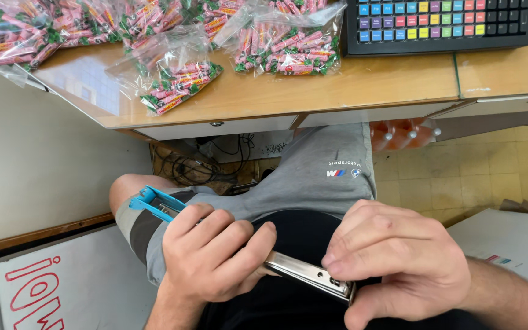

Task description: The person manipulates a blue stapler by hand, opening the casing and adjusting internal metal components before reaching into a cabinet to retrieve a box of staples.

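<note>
The stapler [239, 244] is showing a blue plastic end and a bright, smooth metal rail that is gleaming between the hands. The counter [349, 85] is looking like varnished wood, glossy and reflecting light. The sweet bags [288, 43] are shining as clear, crinkled plastic film. The shorts [319, 177] are appearing as matt grey cloth.

My wooden counter [362, 85] runs across the far side, its glossy top mirroring a bright window at the left. Under its edge sit pale drawer fronts [215, 128] with small round knobs. A plain off-white wall [38, 159] fills the left, ending in a wooden baseboard [38, 233]. To the right the floor [478, 177] is yellowish square tile, and tangled black cables [190, 168] lie under the counter.
</note>
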